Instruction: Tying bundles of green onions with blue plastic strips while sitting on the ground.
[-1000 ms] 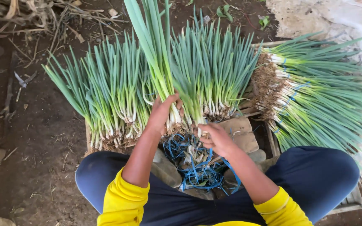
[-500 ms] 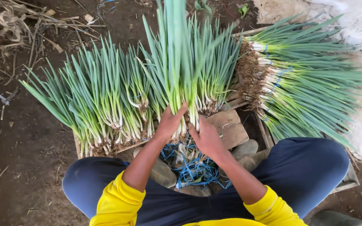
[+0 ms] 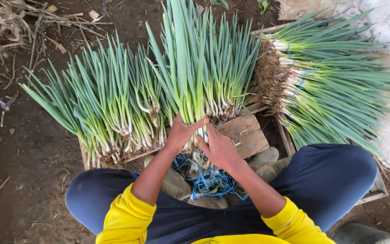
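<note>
Both hands gathering a scallion bunch

Left hand [image 3: 180,132] and right hand [image 3: 220,149] grip closed around the scallion bunch [image 3: 190,77]; blue ties [image 3: 208,180] wait at six o'clock.

To your right lie tied green onion bundles [image 3: 330,86]; blue twine [image 3: 208,180] tangles below, dry stalks [image 3: 19,22] far left.

Tied onion bundles [image 3: 330,90] lie right of the loose onion row [image 3: 113,113].
</note>
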